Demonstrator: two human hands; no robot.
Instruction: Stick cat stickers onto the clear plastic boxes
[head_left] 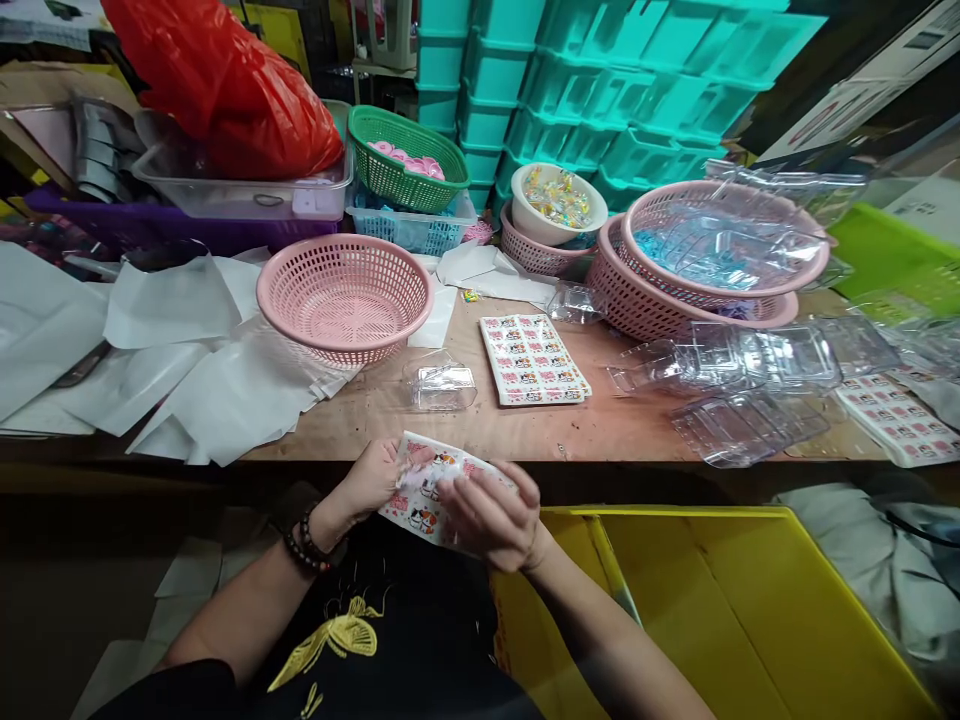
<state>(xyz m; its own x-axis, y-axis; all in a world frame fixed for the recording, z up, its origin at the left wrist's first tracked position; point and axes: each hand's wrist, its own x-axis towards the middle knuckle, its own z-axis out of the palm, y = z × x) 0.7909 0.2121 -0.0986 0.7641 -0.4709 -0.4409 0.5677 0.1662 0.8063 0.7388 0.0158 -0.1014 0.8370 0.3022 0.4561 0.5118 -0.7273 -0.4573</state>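
Both my hands hold one sticker sheet (426, 495) printed with small cat pictures, just below the table's front edge. My left hand (373, 480) grips its left side, fingers curled; a dark bead bracelet is on that wrist. My right hand (491, 518) pinches the sheet's right part from above. On the table beyond lie a second sticker sheet (533, 358) and a small clear plastic box (442, 385).
An empty pink basket (345, 295) sits left of centre among white paper sheets (187, 350). Stacked pink baskets (705, 270) hold clear plastic trays; more clear trays (750, 390) lie at the right. A yellow bin (750, 610) is below right. Teal crates (600, 90) stand behind.
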